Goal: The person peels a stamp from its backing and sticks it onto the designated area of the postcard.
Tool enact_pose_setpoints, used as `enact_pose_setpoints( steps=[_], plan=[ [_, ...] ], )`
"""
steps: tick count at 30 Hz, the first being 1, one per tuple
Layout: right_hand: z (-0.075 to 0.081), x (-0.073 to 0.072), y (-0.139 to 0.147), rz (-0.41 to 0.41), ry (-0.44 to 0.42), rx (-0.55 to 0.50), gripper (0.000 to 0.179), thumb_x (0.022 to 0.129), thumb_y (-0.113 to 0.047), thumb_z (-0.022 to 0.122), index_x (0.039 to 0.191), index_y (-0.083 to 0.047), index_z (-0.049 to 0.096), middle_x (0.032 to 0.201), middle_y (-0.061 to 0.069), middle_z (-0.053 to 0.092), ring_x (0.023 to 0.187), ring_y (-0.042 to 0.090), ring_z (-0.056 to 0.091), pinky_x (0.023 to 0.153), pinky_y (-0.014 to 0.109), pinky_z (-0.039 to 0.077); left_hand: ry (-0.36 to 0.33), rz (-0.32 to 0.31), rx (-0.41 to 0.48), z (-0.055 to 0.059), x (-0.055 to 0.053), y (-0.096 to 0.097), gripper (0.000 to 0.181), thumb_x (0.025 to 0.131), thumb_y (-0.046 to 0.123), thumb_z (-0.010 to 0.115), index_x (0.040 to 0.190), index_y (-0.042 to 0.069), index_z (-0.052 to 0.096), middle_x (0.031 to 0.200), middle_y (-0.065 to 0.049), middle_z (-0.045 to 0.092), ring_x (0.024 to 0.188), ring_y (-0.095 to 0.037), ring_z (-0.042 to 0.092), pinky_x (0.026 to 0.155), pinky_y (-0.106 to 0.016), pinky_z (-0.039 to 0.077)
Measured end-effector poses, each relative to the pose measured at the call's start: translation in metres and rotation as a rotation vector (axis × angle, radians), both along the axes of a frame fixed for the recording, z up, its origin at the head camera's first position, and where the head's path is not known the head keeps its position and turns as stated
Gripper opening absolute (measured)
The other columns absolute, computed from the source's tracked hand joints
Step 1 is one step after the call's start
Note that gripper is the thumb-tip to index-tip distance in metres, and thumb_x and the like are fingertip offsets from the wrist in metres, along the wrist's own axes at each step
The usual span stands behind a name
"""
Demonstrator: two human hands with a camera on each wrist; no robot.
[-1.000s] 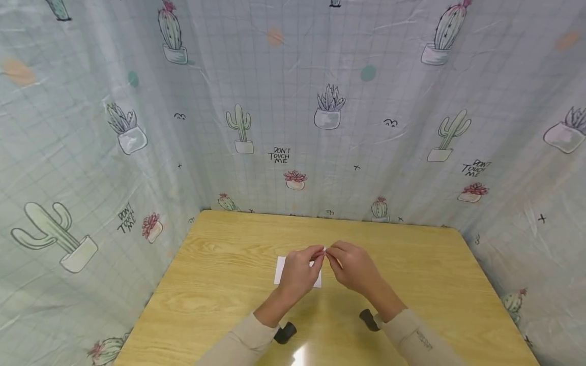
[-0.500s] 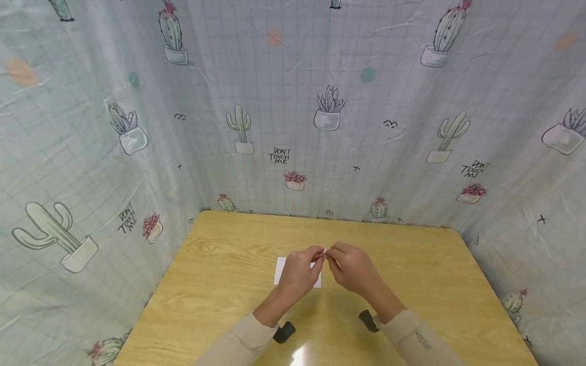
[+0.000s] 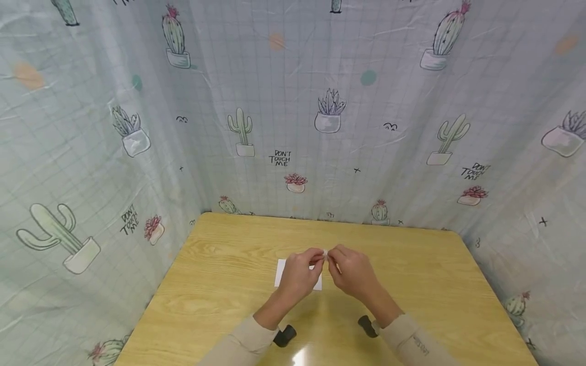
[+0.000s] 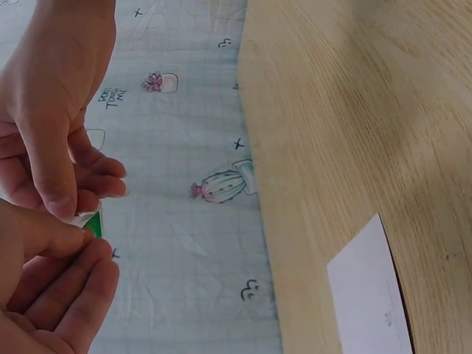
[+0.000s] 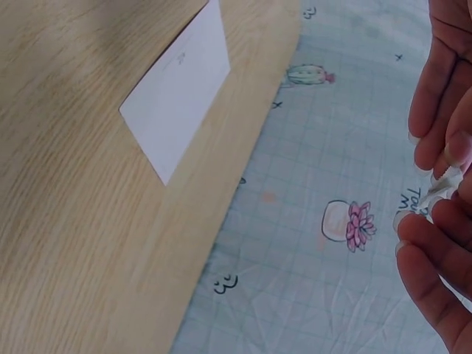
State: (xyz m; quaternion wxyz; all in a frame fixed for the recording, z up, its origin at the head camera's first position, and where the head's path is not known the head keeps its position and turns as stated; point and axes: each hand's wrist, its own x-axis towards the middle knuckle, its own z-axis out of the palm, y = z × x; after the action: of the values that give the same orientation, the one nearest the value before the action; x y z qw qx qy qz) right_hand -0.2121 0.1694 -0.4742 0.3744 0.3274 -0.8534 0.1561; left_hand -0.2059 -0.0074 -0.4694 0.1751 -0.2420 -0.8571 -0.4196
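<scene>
Above the table, the left hand (image 3: 297, 273) and right hand (image 3: 354, 271) meet at their fingertips. Between them is a small white and green wrapped packet (image 4: 94, 224), mostly hidden by fingers. In the right wrist view a pale, zigzag-cut edge of the packet (image 5: 445, 183) shows. The left hand (image 4: 55, 284) pinches it from one side with thumb and finger. From the other side, the right hand (image 4: 51, 125) pinches it too. What the packet holds cannot be seen.
On the wooden table (image 3: 220, 274), a white card (image 3: 280, 274) with a tiny printed mark lies flat, partly behind the left hand in the head view. A cactus-print curtain (image 3: 293, 127) hangs along the table's back and sides.
The fingertips of the right hand have drawn slightly away from those of the left, and a bit more of the packet shows between them. The card stays in place.
</scene>
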Motion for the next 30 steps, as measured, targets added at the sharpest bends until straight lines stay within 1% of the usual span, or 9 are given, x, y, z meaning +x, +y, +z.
enact_pose_setpoints(
  steps=[3, 6, 11, 16, 19, 24, 30],
  plan=[
    [-0.0024, 0.0006, 0.0000, -0.003, -0.001, -0.026, 0.009, 0.082, -0.003, 0.077, 0.086, -0.006, 0.069, 0.074, 0.000, 0.063, 0.054, 0.006, 0.050, 0.048, 0.018, 0.042, -0.047, -0.005, 0.055, -0.0011, 0.0004, 0.0006, 0.016, 0.096, 0.003, 0.071, 0.111, 0.000, 0.077, 0.100, -0.014, 0.082, 0.090, -0.022, 0.081, 0.076, -0.029, 0.065],
    [-0.0044, 0.0017, 0.0002, -0.009, -0.014, -0.055, 0.010, 0.083, -0.002, 0.076, 0.087, -0.006, 0.069, 0.074, 0.000, 0.063, 0.056, 0.006, 0.052, 0.050, 0.019, 0.045, -0.085, -0.009, 0.101, -0.0027, 0.0010, 0.0013, 0.016, 0.096, 0.002, 0.071, 0.111, -0.001, 0.078, 0.101, -0.015, 0.082, 0.090, -0.024, 0.081, 0.077, -0.027, 0.065],
    [-0.0047, 0.0031, 0.0001, -0.032, -0.075, -0.118, 0.011, 0.084, -0.002, 0.077, 0.087, -0.005, 0.068, 0.075, 0.002, 0.064, 0.061, 0.008, 0.057, 0.055, 0.022, 0.051, -0.160, -0.013, 0.182, -0.0033, 0.0018, 0.0015, 0.018, 0.097, 0.005, 0.071, 0.113, -0.001, 0.078, 0.104, -0.015, 0.081, 0.093, -0.025, 0.081, 0.078, -0.023, 0.064],
    [-0.0018, 0.0039, 0.0001, -0.031, -0.132, -0.192, 0.012, 0.084, 0.002, 0.078, 0.087, -0.003, 0.068, 0.075, 0.003, 0.065, 0.063, 0.008, 0.058, 0.057, 0.021, 0.053, -0.242, -0.007, 0.248, -0.0041, 0.0001, 0.0008, 0.019, 0.098, 0.009, 0.071, 0.115, 0.002, 0.078, 0.105, -0.013, 0.081, 0.096, -0.024, 0.080, 0.079, -0.021, 0.063],
    [-0.0016, 0.0038, 0.0015, -0.042, -0.163, -0.219, 0.012, 0.083, 0.003, 0.078, 0.087, -0.004, 0.068, 0.075, 0.003, 0.066, 0.064, 0.008, 0.059, 0.057, 0.021, 0.054, -0.269, -0.010, 0.282, -0.0042, -0.0006, 0.0010, 0.019, 0.098, 0.010, 0.072, 0.115, 0.003, 0.078, 0.105, -0.013, 0.081, 0.097, -0.024, 0.080, 0.080, -0.022, 0.063],
    [-0.0014, 0.0047, 0.0048, -0.069, -0.204, -0.234, 0.012, 0.084, 0.004, 0.078, 0.087, -0.004, 0.069, 0.076, 0.002, 0.066, 0.065, 0.009, 0.060, 0.059, 0.021, 0.055, -0.310, -0.010, 0.328, -0.0043, -0.0008, 0.0011, 0.019, 0.098, 0.012, 0.073, 0.114, 0.005, 0.079, 0.105, -0.012, 0.081, 0.098, -0.024, 0.080, 0.082, -0.022, 0.063],
    [-0.0047, 0.0046, 0.0097, -0.076, -0.208, -0.251, 0.013, 0.083, 0.005, 0.078, 0.087, -0.004, 0.069, 0.077, 0.002, 0.067, 0.065, 0.008, 0.061, 0.059, 0.020, 0.056, -0.359, -0.009, 0.370, -0.0060, -0.0015, -0.0001, 0.020, 0.098, 0.015, 0.074, 0.115, 0.007, 0.079, 0.106, -0.009, 0.082, 0.100, -0.023, 0.079, 0.084, -0.023, 0.063]
  ],
)
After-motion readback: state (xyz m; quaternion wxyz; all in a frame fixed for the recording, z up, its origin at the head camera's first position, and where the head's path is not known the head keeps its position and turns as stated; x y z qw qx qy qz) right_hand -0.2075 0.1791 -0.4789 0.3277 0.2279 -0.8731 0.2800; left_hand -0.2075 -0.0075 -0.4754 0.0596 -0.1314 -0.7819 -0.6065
